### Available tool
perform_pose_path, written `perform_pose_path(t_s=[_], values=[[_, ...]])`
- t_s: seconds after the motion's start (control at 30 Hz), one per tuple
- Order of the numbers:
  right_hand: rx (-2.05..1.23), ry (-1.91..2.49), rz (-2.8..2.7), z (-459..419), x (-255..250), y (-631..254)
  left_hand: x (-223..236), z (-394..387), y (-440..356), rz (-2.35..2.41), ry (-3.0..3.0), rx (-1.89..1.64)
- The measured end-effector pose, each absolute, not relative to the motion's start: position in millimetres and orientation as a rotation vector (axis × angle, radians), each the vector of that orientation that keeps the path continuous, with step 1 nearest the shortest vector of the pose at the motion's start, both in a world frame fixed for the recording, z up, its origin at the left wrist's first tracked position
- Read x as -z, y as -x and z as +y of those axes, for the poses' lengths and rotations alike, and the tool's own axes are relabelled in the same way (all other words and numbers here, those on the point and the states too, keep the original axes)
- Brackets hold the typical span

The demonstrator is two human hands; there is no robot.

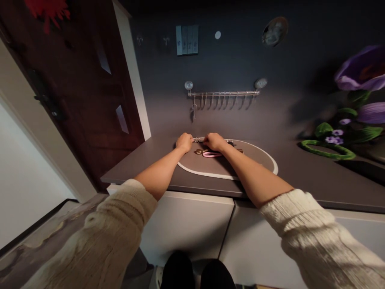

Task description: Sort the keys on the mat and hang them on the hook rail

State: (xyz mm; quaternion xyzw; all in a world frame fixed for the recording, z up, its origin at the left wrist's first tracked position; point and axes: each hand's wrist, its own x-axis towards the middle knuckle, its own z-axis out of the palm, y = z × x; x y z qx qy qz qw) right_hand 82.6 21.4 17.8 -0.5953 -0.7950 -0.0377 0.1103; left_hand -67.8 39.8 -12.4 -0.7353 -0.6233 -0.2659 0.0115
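My left hand is closed at the back left of an oval mat with a pale rim. Close beside it, my right hand is also closed, its fingertips curled down. A small metal keychain stretches between the two hands, and both seem to pinch it; its ends are hidden by the fingers. Just in front lies a pink strap with a brownish charm at its left. Behind my right wrist, a dark item with a metal ring rests on the mat.
On the wall, a clear hook rail carries a hanging key at its left end. Purple artificial flowers stand at the right of the dark countertop. White cabinet doors lie below; a dark red door is at left.
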Motion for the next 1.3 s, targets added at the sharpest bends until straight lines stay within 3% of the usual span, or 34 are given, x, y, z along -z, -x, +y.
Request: perform_pose_path(t_s=[0.47,0.73,0.9,1.3], values=[[0.103,1.694,-2.323,21.6,-17.3,-83.0,7.7,46.5,71.5,-1.859,2.234,1.425],[0.113,1.646,-2.271,23.4,-16.2,-81.7,3.6,41.8,61.3,-2.096,2.294,2.411],[0.134,1.586,-2.207,25.5,-17.1,-81.3,-3.4,30.0,58.0,-2.103,2.246,2.806],[0.117,1.371,-2.183,19.3,-20.7,-77.1,-4.8,28.9,60.5,-1.936,2.299,3.081]])
